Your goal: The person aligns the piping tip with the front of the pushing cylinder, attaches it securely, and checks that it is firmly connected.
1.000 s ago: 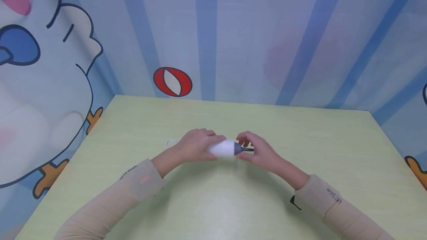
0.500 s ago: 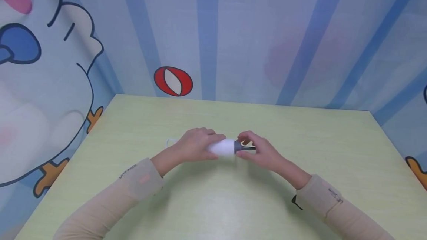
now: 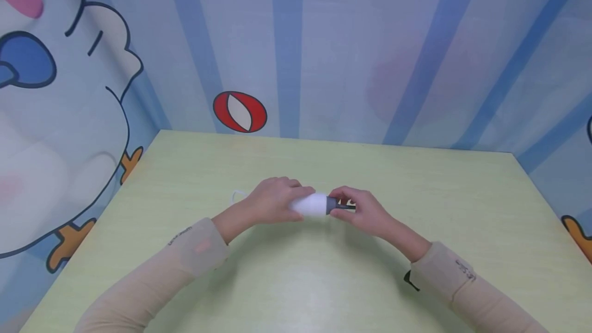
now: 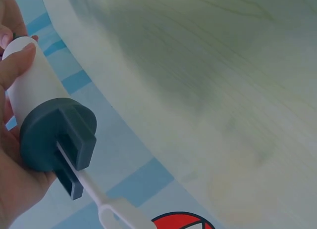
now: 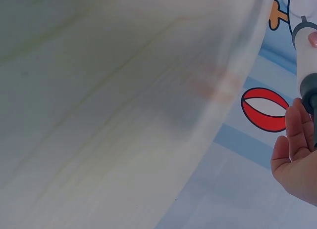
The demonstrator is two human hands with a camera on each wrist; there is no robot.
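My left hand (image 3: 277, 200) grips the white barrel (image 3: 312, 205) of a large plunger syringe, held level above the table. At its left end, a dark flanged cap (image 4: 42, 135) has two projecting tabs, and a white plunger rod with a loop handle (image 4: 124, 211) sticks out between them. Its right end carries a dark grey collar (image 3: 331, 205) with a thin nozzle (image 3: 347, 207). My right hand (image 3: 363, 212) pinches that collar between thumb and fingers, the nozzle pointing toward the palm. In the right wrist view, the right hand (image 5: 302, 169) is partly cut off at the edge.
A pale yellow-green table (image 3: 296, 276) lies below both hands. Behind it stands a blue striped cartoon backdrop (image 3: 342, 55) with a red and white oval (image 3: 240, 112). A small black piece (image 3: 410, 280) shows beside the right cuff.
The right hand's fingers have closed in slightly on the collar. The left hand keeps its grip on the barrel, and the syringe has hardly moved.
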